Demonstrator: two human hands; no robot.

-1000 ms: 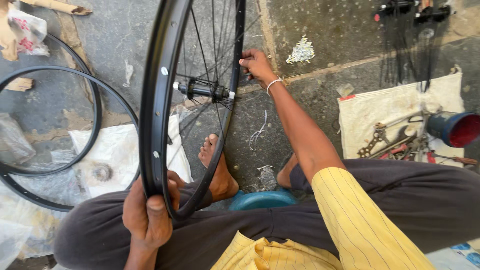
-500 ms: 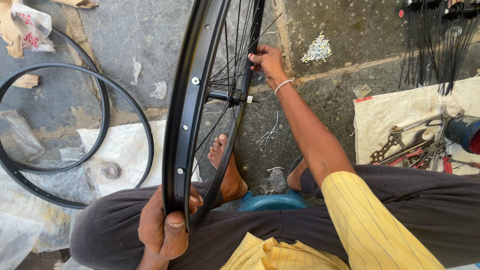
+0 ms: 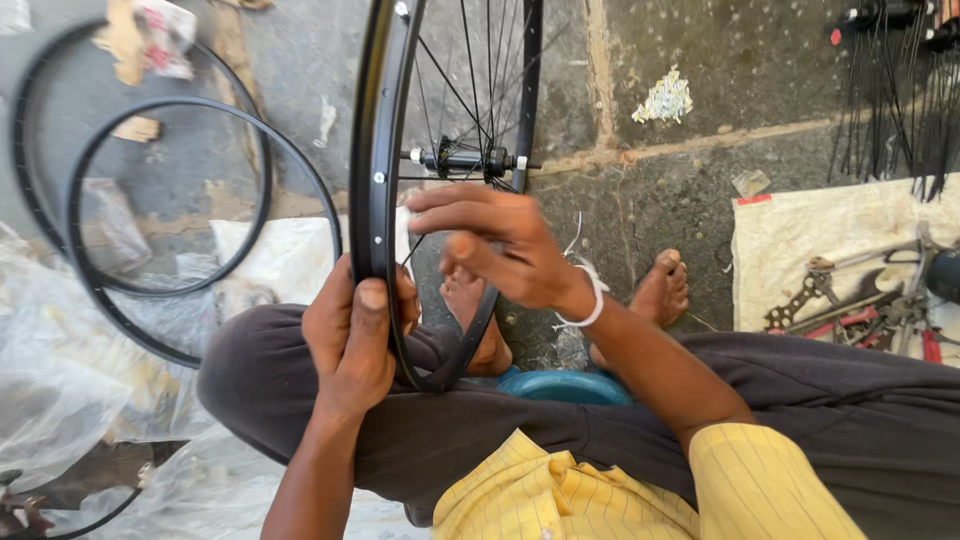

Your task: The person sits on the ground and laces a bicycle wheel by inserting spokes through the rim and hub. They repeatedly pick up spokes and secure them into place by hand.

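A black spoked bicycle wheel stands upright on my lap, its hub near the top centre. My left hand grips the near rim at its lower part, thumb laid along the rim. My right hand hovers in front of the spokes just below the hub, fingers spread and pointing left; I see nothing in it, though the hand is blurred. A white band circles that wrist. My bare feet rest on the stone floor behind the wheel.
Two bare black rims lie on the floor at left over plastic sheeting. A white cloth with wrenches and tools lies at right. Loose spokes hang at top right. A blue bowl sits between my legs.
My right hand has left the far side of the rim and come back toward me, to below the hub. The left hand has kept its grip on the near rim.
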